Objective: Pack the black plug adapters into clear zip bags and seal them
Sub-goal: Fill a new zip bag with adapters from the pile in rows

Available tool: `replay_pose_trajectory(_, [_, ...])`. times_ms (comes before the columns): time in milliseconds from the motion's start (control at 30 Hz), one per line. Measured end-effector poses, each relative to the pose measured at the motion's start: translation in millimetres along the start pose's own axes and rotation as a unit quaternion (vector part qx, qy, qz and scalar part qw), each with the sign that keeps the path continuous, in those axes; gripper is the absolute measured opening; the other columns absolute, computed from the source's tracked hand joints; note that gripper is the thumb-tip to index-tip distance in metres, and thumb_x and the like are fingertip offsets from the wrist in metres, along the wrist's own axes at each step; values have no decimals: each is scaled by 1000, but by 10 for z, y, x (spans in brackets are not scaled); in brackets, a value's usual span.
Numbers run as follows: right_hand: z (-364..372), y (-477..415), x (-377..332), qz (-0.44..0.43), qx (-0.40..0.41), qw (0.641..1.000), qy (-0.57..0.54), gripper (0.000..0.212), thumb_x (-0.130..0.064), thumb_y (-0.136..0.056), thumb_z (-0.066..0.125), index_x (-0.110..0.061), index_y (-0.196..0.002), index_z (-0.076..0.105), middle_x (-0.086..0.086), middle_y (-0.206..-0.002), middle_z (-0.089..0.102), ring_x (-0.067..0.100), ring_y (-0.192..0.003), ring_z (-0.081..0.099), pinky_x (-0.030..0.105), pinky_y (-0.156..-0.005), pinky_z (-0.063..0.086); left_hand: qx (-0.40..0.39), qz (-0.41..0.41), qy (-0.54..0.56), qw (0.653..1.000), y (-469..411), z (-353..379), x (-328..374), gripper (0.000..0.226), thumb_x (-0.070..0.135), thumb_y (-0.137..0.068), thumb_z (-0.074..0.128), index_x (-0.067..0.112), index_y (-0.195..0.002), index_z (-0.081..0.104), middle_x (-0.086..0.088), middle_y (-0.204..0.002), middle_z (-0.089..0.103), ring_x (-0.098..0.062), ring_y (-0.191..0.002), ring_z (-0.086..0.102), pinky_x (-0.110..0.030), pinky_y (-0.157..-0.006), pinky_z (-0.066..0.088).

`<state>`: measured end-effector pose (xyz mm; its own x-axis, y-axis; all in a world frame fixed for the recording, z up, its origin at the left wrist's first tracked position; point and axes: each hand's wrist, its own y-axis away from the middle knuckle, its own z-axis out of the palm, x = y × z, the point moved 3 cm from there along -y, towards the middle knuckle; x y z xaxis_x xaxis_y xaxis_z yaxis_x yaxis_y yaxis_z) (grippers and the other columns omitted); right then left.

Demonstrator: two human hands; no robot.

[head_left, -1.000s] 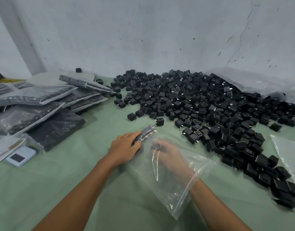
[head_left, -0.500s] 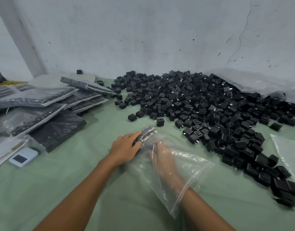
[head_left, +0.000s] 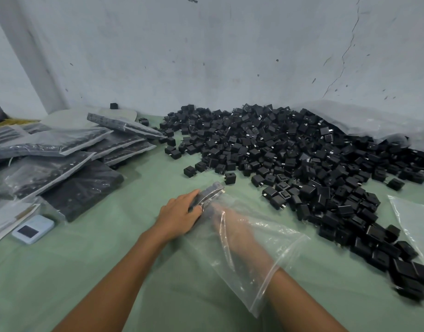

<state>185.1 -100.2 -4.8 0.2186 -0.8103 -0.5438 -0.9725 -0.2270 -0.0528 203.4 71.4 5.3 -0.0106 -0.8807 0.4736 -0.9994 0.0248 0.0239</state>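
Green-covered table [head_left: 110,271] carries everything, so you work flat and low. The heap of black plug adapters [head_left: 290,149] is banked against the wall on your right and spills toward you, probably so stock is within easy reach. The filled bags [head_left: 62,149] are stacked overlapping on your left, well apart from the heap, which reads as a done pile kept out of the loose stock. A spare bag [head_left: 414,219] lies flat at the right edge, just beside the heap's near tail, likely next in line. The clear zip bag [head_left: 266,240] lies in the centre, mouth toward you, closed end pointing at the heap. Your right hand [head_left: 232,226] is inside it up to the wrist, seen only through creased plastic. Can't tell whether its fingers are curled or straight; my guess is it's pushing pieces to the far end. Your left hand [head_left: 180,215] is outside, fingers curled onto the row of adapters [head_left: 209,194] through the film, clamping them in the bag's far left corner so they line up. That row looks like small matte black blocks packed side by side, film glare over them, count not readable. Bag mostly empty, zip unsealed, so I judge it early in this fill
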Motion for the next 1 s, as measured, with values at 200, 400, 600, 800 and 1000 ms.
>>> replay_pose_trajectory(200, [68, -36, 22, 76, 30, 996, -39, 31, -30, -106, 36, -14, -122, 57, 12, -103, 65, 30, -96, 62, 26, -74, 43, -41, -43, 56, 997, -60, -77, 11, 55, 47, -96, 52, 29, -146, 41, 1, -146, 52, -26, -129, 50, -44, -110, 38])
replay_pose_trajectory(400, [86, -13, -7, 73, 35, 997, 10, 28, -25, -104, 40, -17, -124, 58, 10, -107, 67, 30, -96, 63, 22, -69, 33, -28, -88, 111, 989, -147, -93, -8, 42, 45, -89, 59, 33, -130, 56, 7, -125, 62, -21, -114, 57, -40, -103, 43])
replay_pose_trajectory(600, [85, -33, -25, 94, 7, 995, 27, 15, -18, -102, 45, -15, -102, 60, 3, -91, 63, 19, -80, 62, 22, -61, 35, 63, -94, 37, 993, -228, 24, 83, 34, 58, -96, 48, 26, -107, 52, 4, -102, 65, -21, -91, 59, -35, -77, 44])
replay_pose_trajectory(800, [123, -53, -33, 119, 1, 992, 32, 29, -22, -107, 36, -9, -122, 58, 9, -118, 64, 24, -105, 63, 31, -83, 45, 118, -60, -36, 991, -186, 125, 62, 60, 71, -93, 36, 28, -132, 52, 3, -118, 67, -24, -107, 62, -39, -87, 45])
replay_pose_trajectory(1000, [142, -106, -58, 119, -32, 992, 30, 20, -18, -107, 39, -13, -100, 57, 11, -101, 53, 20, -90, 52, 32, -90, 45, 112, -55, -50, 991, -217, 135, 34, 61, 73, -92, 37, 30, -133, 52, 5, -119, 67, -21, -106, 62, -38, -86, 49])
